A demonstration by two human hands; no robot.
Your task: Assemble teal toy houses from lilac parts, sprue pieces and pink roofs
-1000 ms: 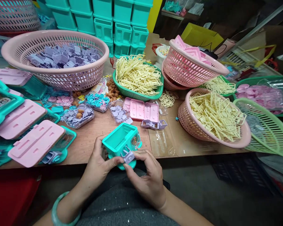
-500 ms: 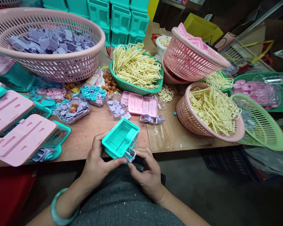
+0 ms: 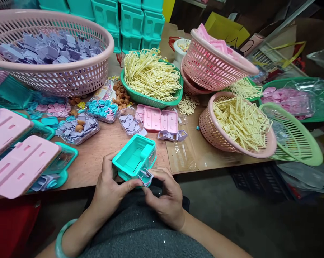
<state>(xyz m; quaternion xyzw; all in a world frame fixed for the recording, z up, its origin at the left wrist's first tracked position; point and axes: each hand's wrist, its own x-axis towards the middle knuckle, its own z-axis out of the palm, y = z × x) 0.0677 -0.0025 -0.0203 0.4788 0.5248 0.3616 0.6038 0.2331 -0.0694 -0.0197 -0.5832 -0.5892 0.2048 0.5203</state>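
Note:
My left hand (image 3: pixel 109 188) grips a turquoise plastic box (image 3: pixel 128 157) from its left side, thumb along the near edge. The box is open at the top and tilted toward me. A small purple plastic frame (image 3: pixel 146 176) sits at its near right side. My right hand (image 3: pixel 168 200) pinches that frame between thumb and fingers; whether it is fastened to the box I cannot tell. Just beyond lie a pink hinged plastic piece (image 3: pixel 152 118) and a purple bracket part (image 3: pixel 167 135) on the table.
A large pink basket (image 3: pixel 70 77) holds purple parts. Cream frames fill a green basket (image 3: pixel 151 101) and a pink basket (image 3: pixel 210 127). Pink-topped turquoise boxes (image 3: pixel 29 161) lie at the left. Small clear trays of purple parts (image 3: pixel 78 129) and turquoise parts (image 3: pixel 102 109) stand mid-table.
The box and both hands have shifted slightly left in view, and the box has tilted a little. The purple frame's angle against the box has changed. Both hands keep their hold.

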